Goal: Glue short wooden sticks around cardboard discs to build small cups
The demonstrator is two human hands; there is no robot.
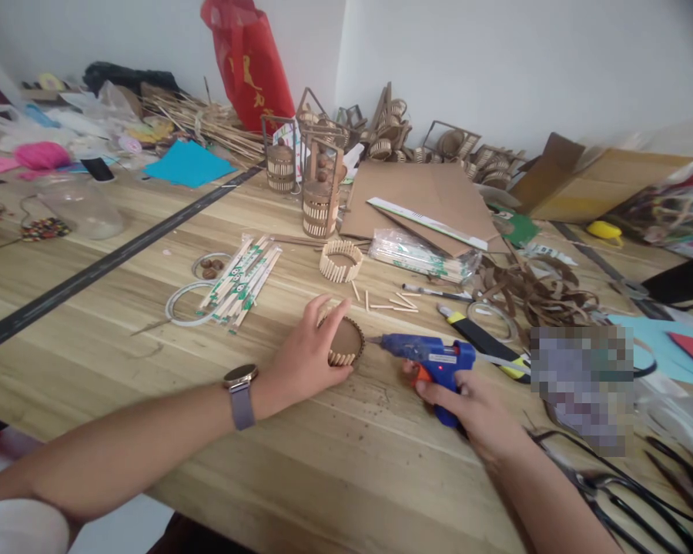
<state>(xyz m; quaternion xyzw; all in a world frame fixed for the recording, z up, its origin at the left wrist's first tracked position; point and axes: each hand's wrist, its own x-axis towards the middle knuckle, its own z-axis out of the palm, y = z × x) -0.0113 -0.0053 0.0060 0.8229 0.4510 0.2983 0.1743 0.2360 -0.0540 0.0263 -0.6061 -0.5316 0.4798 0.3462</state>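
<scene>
My left hand (303, 350), with a watch at the wrist, is closed around a small round brown cardboard base (346, 341). Short wooden sticks stand along part of its rim, and the fingers hide its left side. In my right hand (473, 404) is a blue hot glue gun (433, 352), with a finger by its orange trigger. The nozzle points left, close to the base's right edge. Behind the base stands a finished-looking ring of short sticks (340, 261), with several loose stick pieces (390, 302) to its right.
Wrapped chopsticks (239, 281) and a tape roll (188, 304) lie to the left. A yellow-black utility knife (482, 342), brown strips (525, 288) and black scissors (617, 492) are on the right. Farther back stand small stick lanterns (320, 208), cardboard sheets (416, 192) and a red bag (248, 69).
</scene>
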